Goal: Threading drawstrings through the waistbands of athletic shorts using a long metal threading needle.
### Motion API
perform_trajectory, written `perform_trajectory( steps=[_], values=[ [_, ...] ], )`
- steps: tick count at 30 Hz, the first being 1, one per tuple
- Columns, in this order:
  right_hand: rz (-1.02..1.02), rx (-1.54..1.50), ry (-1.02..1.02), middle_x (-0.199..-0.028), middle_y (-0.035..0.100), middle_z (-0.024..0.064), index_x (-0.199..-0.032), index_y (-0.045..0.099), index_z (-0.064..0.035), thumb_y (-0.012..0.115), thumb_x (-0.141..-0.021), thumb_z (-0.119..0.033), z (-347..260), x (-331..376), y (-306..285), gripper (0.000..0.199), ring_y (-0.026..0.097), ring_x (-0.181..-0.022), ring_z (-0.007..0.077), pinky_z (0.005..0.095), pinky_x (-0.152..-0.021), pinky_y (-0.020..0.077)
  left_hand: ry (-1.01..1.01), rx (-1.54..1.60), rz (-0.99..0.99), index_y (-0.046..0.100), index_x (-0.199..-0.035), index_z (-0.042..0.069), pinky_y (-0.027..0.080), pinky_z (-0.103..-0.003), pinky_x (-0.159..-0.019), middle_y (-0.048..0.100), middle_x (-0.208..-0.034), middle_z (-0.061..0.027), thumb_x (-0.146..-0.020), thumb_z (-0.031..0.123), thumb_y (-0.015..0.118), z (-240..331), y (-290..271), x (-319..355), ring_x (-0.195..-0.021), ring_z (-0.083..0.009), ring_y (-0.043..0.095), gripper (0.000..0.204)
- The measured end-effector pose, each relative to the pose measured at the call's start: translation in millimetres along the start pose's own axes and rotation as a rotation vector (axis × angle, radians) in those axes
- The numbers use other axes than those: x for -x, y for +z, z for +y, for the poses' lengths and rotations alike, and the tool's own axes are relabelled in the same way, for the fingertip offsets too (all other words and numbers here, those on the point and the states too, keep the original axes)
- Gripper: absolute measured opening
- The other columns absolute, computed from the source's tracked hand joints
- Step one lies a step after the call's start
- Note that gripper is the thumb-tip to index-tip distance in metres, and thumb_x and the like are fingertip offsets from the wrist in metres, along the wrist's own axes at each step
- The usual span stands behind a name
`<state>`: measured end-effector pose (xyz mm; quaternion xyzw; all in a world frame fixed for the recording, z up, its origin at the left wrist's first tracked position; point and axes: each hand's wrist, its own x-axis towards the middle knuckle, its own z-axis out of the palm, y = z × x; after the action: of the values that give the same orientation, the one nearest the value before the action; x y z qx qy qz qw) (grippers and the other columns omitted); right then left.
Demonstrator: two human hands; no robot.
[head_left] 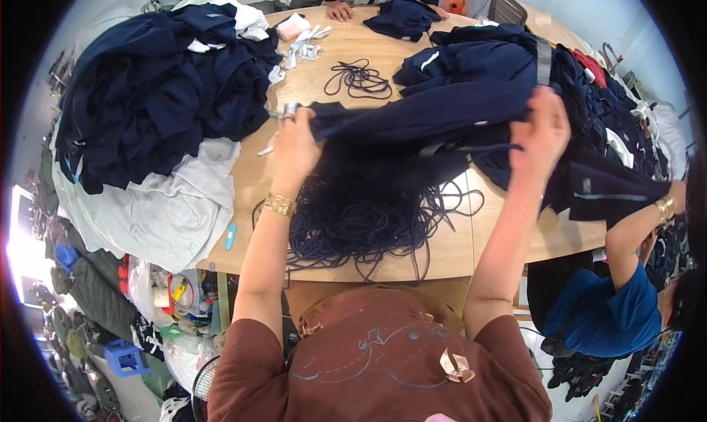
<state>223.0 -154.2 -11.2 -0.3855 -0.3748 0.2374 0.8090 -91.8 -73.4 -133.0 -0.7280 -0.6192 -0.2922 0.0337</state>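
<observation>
A navy garment [434,116] is stretched out above the table between my hands. My left hand [297,143] is closed on its left end, and a small silver item [292,110] shows at those fingers, its kind unclear. At the other end, my right hand [541,131] grips the cloth with bent fingers, and a dark cord runs toward that palm. Beneath the garment lies a tangled heap of navy cords [361,227], partly covered by the cloth. A smaller coil of cord [359,79] rests farther back on the wooden table [258,179].
At the left, a big pile of navy garments [169,90] sits on grey cloth [158,208]. More navy clothes [479,57] are heaped at the right. A blue cutter-like tool [230,236] lies near the front edge. One co-worker [618,304] works at right; another person's hand [339,11] rests opposite.
</observation>
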Motion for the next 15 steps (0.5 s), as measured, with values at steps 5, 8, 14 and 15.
perform_trajectory(
  steps=[5,8,14,15],
  values=[
    [-0.106,0.808,-0.395,-0.062,0.052,-0.0018,-0.072,0.056,-0.0046,0.066,-0.087,-0.021,-14,-18,-31,0.025,0.044,-0.052,0.0084,0.024,-0.047,0.0349,-0.073,0.487,0.094,0.057,-0.092,0.004,0.05,-0.036,-0.069,0.066,-0.08,-0.0132,-0.068,0.012,0.075,22,-42,-65,-0.075,-0.0292,0.065,0.03],
    [-0.149,0.668,-0.379,-0.082,0.061,0.0088,-0.082,0.062,-0.0021,0.068,-0.084,-0.017,-17,22,22,0.016,0.058,-0.071,0.0161,0.0289,-0.062,0.0457,0.044,0.71,0.058,0.056,-0.091,0.003,0.048,-0.033,-0.068,0.063,-0.077,-0.0122,-0.071,0.012,0.069,106,-79,-84,-0.073,-0.026,0.062,0.025],
    [-0.412,0.523,-0.553,-0.109,0.059,0.0223,-0.076,0.05,0.0008,0.064,-0.083,-0.014,-10,44,56,0.022,0.061,-0.087,0.0367,0.0374,-0.072,0.0498,0.352,0.952,0.124,0.05,-0.091,0.005,0.043,-0.026,-0.063,0.052,-0.078,-0.0031,-0.076,-0.001,0.056,185,-62,-63,-0.072,-0.0131,0.051,0.017],
    [-0.398,0.725,-0.455,-0.111,0.057,0.0211,-0.08,0.051,-0.0011,0.062,-0.085,-0.02,-18,51,55,0.022,0.061,-0.081,0.0372,0.0401,-0.065,0.0508,0.337,0.957,0.112,0.05,-0.09,0.004,0.041,-0.024,-0.06,0.051,-0.077,-0.0026,-0.075,0.0,0.058,181,-61,-58,-0.068,-0.0115,0.049,0.018]
  ],
)
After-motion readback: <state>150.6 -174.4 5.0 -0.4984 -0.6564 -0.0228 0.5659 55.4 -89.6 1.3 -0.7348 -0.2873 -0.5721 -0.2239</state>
